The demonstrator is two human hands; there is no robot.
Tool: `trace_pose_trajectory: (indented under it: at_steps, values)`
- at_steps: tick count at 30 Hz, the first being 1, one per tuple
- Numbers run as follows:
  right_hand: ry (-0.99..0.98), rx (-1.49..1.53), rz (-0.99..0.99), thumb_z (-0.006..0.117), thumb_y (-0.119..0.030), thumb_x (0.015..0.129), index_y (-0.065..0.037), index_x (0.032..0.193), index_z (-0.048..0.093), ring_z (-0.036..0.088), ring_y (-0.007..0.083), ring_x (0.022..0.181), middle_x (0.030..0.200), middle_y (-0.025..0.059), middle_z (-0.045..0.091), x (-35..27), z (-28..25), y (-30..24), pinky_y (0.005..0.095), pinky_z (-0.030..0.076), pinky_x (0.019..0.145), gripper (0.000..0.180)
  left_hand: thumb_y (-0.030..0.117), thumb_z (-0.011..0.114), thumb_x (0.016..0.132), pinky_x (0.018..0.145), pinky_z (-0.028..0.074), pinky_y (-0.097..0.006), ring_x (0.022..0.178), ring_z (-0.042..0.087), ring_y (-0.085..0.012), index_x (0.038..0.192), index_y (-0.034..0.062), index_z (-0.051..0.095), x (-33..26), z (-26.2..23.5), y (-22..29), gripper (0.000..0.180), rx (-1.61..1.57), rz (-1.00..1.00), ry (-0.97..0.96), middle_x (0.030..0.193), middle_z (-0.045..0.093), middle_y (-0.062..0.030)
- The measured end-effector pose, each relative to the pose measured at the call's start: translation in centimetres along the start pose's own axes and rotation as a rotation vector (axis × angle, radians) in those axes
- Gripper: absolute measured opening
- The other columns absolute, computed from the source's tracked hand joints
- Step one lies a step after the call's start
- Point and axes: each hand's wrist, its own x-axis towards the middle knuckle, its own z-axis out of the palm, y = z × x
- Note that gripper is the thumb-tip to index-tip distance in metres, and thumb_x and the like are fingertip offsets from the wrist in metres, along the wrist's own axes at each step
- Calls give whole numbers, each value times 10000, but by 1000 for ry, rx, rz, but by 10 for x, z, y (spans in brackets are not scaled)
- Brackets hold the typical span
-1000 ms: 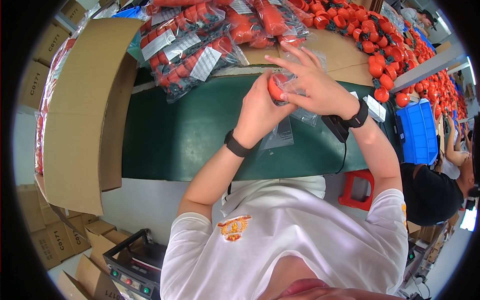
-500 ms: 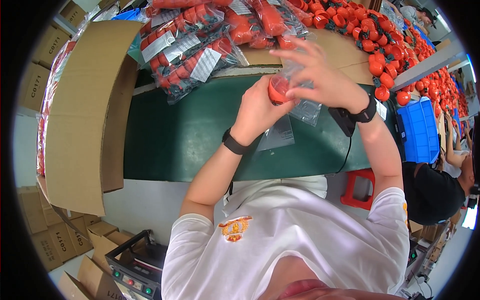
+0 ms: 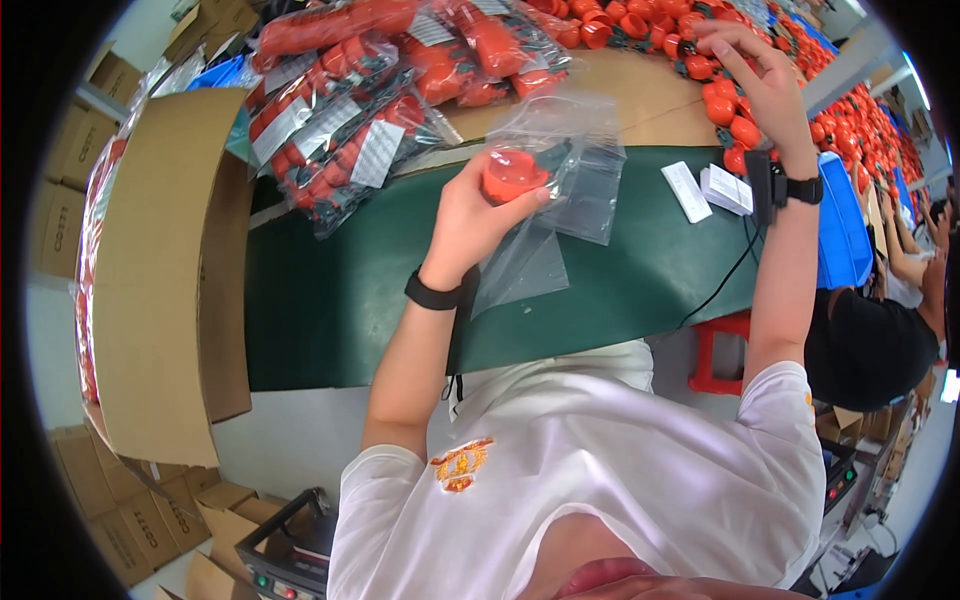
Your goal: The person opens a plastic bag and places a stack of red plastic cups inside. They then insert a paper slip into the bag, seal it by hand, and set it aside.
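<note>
My left hand [image 3: 470,220] is closed around a red, rounded, cup-like piece [image 3: 512,178] with a dark green part. That piece sits inside a clear plastic bag [image 3: 590,165], whose loose end spreads over the table. Another clear flat bag [image 3: 525,270] lies beneath, on the green table top [image 3: 370,310]. Raised at the far right, my right hand [image 3: 765,85] has its fingers stretched and apart, over the near edge of a heap of similar red pieces [image 3: 735,120]. I see nothing held in it.
Filled bags of red pieces [image 3: 340,130] with white labels pile up at the far left. A tall open carton [image 3: 160,280] borders the table's left. White slips [image 3: 727,190] lie beneath my right forearm. A blue bin [image 3: 843,225] and another person [image 3: 870,350] are at right.
My right hand has left the bagged piece and swung right and away to the red heap. My left hand has shifted left with the piece. The white slips have come into sight.
</note>
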Motion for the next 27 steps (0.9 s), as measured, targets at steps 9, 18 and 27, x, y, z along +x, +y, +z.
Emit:
trace_pose_trajectory:
  at_steps: [9,18,27]
  values:
    - [-302,-551,326,530,94,784,-51,1151,652,603,314,1127,1166,141,638,-114,-51,157,370,466,1005,412,255,837,786,828,513,-274,901,637,-118,1108,-20,658,-1,-6,0,459,-75,-95,-87,991,701,-63]
    - [-417,-887,326,592,93,753,-71,1079,668,525,338,1159,1167,112,525,-111,-38,152,429,463,1005,373,251,838,782,830,509,-273,891,636,-113,1094,-18,659,-2,-7,-9,449,-59,-126,-82,986,704,-58]
    - [-310,-667,75,754,-301,812,-40,988,691,540,313,1054,1084,106,604,-82,-5,166,428,449,920,321,251,841,782,829,511,-277,891,634,-112,1081,-14,656,1,-4,0,440,-65,-93,-95,983,701,-54]
